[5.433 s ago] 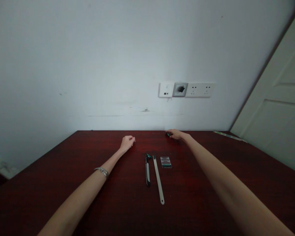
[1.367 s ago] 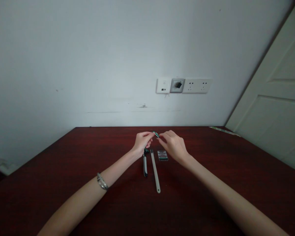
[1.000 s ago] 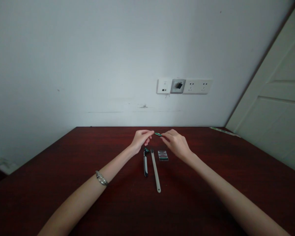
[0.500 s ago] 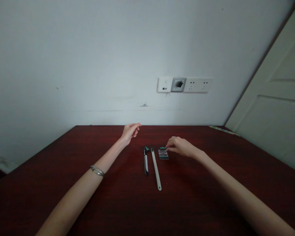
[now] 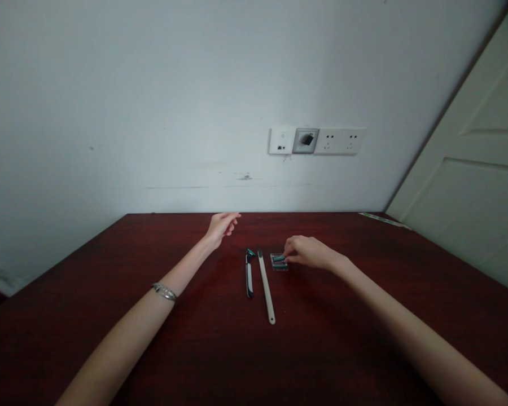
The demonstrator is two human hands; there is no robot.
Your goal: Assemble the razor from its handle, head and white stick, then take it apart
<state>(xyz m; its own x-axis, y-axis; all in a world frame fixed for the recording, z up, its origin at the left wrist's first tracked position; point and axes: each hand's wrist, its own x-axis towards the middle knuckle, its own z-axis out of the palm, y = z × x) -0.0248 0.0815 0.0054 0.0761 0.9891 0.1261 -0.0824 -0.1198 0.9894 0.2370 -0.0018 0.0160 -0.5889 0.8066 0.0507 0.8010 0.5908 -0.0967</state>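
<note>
My right hand (image 5: 307, 251) pinches a green razor cartridge (image 5: 279, 258) by its right end, just over a small clear plastic case (image 5: 280, 269). Another green cartridge shows along the near side of this case. My left hand (image 5: 222, 227) hovers near the back of the table, its fingers curled together, and I see nothing in them. Left of the case lies a long pale toothbrush (image 5: 267, 293) with a dark head. Beside it rests a razor (image 5: 249, 276) with a white and black handle and a green head.
A dark red wooden table (image 5: 186, 349) fills the lower view, with a white wall behind. Sockets and switches (image 5: 337, 141) are mounted on the wall. A pale panelled door (image 5: 482, 169) stands at the right, and a thin patterned strip (image 5: 384, 220) lies at the back right corner.
The cartridge in my right hand has moved from the case's far edge toward its middle. My left hand stays in about the same place. The whole view has shifted slightly.
</note>
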